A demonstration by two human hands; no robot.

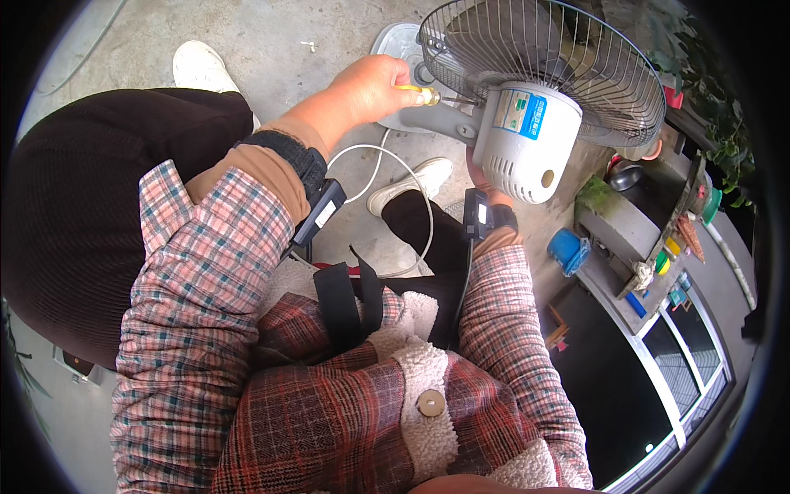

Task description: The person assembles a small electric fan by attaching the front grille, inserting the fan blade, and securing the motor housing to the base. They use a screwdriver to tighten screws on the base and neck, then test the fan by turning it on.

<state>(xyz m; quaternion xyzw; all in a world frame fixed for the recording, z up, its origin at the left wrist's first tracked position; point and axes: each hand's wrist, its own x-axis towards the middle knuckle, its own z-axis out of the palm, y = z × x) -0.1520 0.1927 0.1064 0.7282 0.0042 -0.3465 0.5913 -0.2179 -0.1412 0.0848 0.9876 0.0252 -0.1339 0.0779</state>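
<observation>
My left hand (374,86) is closed around the yellow handle of a screwdriver (429,95). Its thin shaft points right, toward the junction of the fan's neck and its white motor housing (527,156); whether the tip touches anything cannot be made out. The electric fan is tilted, with its round wire guard (613,70) at the upper right and its pale base (397,43) on the floor. Beneath the motor housing, my right hand (484,183) reaches up against its near left side. The housing hides those fingers.
A white cord (429,216) loops across the concrete floor between my shoes. To the right stand a blue bucket (568,249), a concrete sink (617,218) with a metal bowl (627,176), and green plants (724,123). A dark knitted fabric shape (90,214) fills the left side.
</observation>
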